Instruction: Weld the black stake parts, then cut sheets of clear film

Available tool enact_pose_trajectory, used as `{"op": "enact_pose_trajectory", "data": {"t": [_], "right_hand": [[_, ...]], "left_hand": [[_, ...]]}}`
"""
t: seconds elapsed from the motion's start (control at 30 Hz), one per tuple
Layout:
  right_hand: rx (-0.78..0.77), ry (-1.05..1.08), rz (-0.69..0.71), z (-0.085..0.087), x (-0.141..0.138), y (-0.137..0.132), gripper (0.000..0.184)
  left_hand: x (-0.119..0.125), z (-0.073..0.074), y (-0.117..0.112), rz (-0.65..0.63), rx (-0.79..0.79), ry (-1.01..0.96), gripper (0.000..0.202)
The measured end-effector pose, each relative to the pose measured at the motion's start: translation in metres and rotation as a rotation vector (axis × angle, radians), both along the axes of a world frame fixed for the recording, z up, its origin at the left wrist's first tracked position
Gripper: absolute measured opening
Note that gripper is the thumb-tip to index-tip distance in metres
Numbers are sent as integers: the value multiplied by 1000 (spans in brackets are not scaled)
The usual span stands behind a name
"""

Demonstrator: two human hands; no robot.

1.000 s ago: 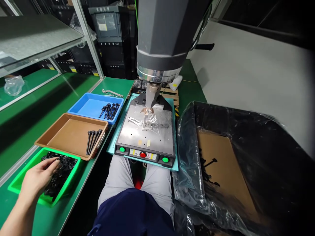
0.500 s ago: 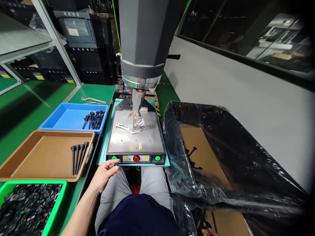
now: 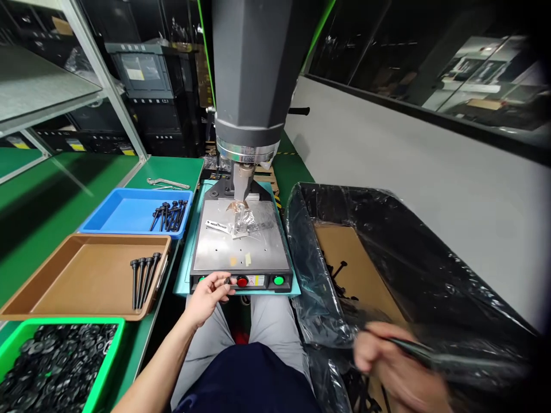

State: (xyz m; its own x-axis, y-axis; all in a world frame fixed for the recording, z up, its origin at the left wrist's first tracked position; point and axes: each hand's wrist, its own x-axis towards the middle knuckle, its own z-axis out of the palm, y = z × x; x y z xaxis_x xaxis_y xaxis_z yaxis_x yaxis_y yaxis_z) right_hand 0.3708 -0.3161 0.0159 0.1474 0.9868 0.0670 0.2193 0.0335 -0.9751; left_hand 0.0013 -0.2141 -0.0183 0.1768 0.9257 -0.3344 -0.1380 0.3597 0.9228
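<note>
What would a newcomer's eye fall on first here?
The grey press head towers at centre over a steel plate. The left hand touches its front panel beside the red button; at lower right the blurred right hand grips a dark rod by the black-lined carton.

No writing can be read.
The yellow-and-white sticker [image 3: 257, 280] on the grey press's black front panel [image 3: 287, 282] and the pale paper label [image 3: 135, 74] on the dark grey crate [image 3: 148, 86] behind are too small to read.
</note>
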Motion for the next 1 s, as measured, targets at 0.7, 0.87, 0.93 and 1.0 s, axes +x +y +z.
{"op": "enact_pose_trajectory", "data": {"t": [0.7, 0.87, 0.93, 1.0], "right_hand": [[-196, -137, 674, -51, -164, 72, 47], [-225, -80, 581, -43, -166, 72, 41], [-228, -54, 548, -41, -166, 73, 41], [-220, -37, 531, -39, -166, 74, 41]], "left_hand": [[4, 5, -30, -44, 142, 61, 43], [10, 9, -27, -112, 331, 274, 46], [13, 10, -27, -107, 339, 298, 49], [17, 9, -27, -83, 320, 293, 49]]}}
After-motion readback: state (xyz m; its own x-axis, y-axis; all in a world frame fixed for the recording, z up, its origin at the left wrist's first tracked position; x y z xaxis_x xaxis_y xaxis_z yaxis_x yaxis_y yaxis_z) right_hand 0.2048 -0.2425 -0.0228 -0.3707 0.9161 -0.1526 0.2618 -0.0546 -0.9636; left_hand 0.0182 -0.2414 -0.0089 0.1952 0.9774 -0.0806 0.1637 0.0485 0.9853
